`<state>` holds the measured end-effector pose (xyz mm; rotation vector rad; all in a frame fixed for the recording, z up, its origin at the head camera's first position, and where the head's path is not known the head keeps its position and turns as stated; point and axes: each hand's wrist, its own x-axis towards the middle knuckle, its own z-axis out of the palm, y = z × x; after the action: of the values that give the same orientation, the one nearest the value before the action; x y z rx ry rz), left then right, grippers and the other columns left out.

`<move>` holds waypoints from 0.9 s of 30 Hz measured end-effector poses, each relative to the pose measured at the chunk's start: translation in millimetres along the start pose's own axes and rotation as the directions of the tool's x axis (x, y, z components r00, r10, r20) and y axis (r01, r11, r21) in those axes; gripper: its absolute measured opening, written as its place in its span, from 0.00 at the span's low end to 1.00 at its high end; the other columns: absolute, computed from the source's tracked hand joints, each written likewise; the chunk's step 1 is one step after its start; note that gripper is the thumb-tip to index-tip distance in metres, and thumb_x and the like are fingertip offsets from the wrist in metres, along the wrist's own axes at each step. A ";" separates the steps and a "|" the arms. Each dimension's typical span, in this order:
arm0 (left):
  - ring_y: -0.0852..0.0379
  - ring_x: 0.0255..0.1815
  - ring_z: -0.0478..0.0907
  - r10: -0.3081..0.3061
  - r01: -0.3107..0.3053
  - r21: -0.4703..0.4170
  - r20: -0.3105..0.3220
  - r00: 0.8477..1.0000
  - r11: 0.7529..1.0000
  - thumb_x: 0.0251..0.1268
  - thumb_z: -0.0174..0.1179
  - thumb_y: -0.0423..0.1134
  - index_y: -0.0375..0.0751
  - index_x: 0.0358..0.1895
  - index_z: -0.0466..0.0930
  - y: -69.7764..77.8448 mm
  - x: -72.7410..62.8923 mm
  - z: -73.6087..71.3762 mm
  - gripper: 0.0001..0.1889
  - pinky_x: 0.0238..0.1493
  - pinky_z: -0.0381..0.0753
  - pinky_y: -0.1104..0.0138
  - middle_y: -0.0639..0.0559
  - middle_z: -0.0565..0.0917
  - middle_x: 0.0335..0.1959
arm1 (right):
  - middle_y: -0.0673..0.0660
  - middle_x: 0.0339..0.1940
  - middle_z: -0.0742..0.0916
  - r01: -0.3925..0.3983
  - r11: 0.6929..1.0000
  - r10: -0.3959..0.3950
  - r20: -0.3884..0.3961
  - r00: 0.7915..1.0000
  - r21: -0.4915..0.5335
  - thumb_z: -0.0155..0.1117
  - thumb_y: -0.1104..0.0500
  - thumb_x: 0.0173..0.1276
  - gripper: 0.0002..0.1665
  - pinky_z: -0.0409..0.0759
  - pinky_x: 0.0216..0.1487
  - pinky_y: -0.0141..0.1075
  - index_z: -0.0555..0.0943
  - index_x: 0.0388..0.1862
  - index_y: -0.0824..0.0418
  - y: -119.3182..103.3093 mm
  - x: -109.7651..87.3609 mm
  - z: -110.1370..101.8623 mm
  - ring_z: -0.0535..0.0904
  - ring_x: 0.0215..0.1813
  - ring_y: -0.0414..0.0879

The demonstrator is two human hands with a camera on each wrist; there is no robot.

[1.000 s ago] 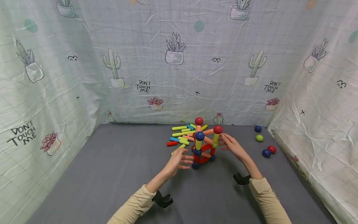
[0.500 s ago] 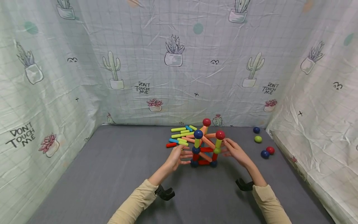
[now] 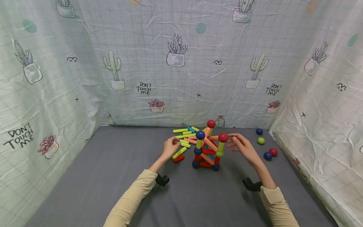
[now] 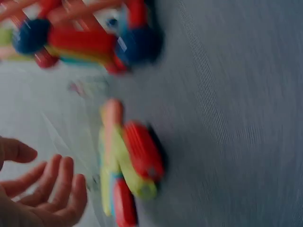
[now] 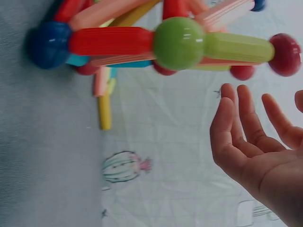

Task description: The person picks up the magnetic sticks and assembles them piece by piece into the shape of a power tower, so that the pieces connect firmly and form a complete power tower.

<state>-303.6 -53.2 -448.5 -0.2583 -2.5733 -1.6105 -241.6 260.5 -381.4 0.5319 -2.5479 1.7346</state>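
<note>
A tower of magnetic sticks and balls [image 3: 208, 151] stands on the grey table, with dark blue balls at its base. Red balls and a blue ball [image 3: 200, 135] top its upright sticks. My left hand [image 3: 171, 147] is away from the tower, over the near-left side of a pile of loose sticks [image 3: 179, 152]. In the left wrist view its fingers [image 4: 66, 189] are loosely bent and hold nothing. My right hand [image 3: 243, 148] hovers close to the tower's right side. The right wrist view has its fingers [image 5: 251, 118] spread near the green ball [image 5: 179, 43] and red top ball [image 5: 285, 54], gripping nothing.
Several loose balls, among them a green one [image 3: 261, 141] and a red one [image 3: 273, 152], lie at the table's right. A cactus-print curtain [image 3: 136, 104] encloses the back and sides. Each wrist bears a black camera mount [image 3: 162, 180].
The tower was turned between the two hands, its red top balls shifting right. My left hand has since left its side and moved left to the loose sticks; the right has drawn slightly away.
</note>
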 end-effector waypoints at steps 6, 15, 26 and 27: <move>0.49 0.33 0.78 0.197 -0.191 0.299 0.011 0.980 0.935 0.59 0.51 0.29 0.31 0.43 0.76 -23.1 18.9 -9.0 0.11 0.31 0.77 0.64 0.40 0.80 0.37 | 0.41 0.41 0.79 0.127 0.992 -0.128 -0.097 0.987 -0.021 0.40 0.51 0.72 0.23 0.78 0.38 0.31 0.68 0.56 0.64 -11.3 0.3 -1.6 0.79 0.42 0.38; 0.46 0.32 0.75 0.272 -0.326 0.646 0.186 0.944 0.690 0.54 0.59 0.31 0.34 0.43 0.78 -45.3 24.5 -18.8 0.12 0.31 0.75 0.58 0.40 0.78 0.33 | 0.42 0.45 0.78 0.165 0.986 -0.166 -0.114 0.979 -0.020 0.44 0.53 0.71 0.22 0.76 0.38 0.28 0.69 0.55 0.66 -21.1 4.0 4.8 0.76 0.43 0.30; 0.41 0.42 0.74 0.052 -0.257 0.772 0.280 0.959 0.581 0.60 0.53 0.31 0.42 0.49 0.76 -42.0 17.2 -17.9 0.13 0.41 0.73 0.48 0.39 0.77 0.41 | 0.65 0.57 0.72 0.118 0.992 -0.121 -0.066 0.991 -0.044 0.49 0.55 0.69 0.21 0.76 0.41 0.29 0.69 0.56 0.65 -22.6 8.1 15.0 0.73 0.44 0.32; 0.40 0.43 0.73 0.023 -0.247 0.783 0.285 0.958 0.570 0.60 0.53 0.31 0.44 0.50 0.75 -41.1 16.7 -18.0 0.15 0.43 0.72 0.47 0.38 0.77 0.42 | 0.65 0.57 0.72 0.113 0.992 -0.116 -0.066 0.991 -0.048 0.49 0.55 0.69 0.21 0.76 0.42 0.29 0.69 0.56 0.65 -22.4 8.1 15.3 0.73 0.44 0.32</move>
<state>-328.0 -85.4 -474.1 -0.5665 -3.0477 -0.1978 -240.2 237.1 -365.5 0.5935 -2.4509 1.6264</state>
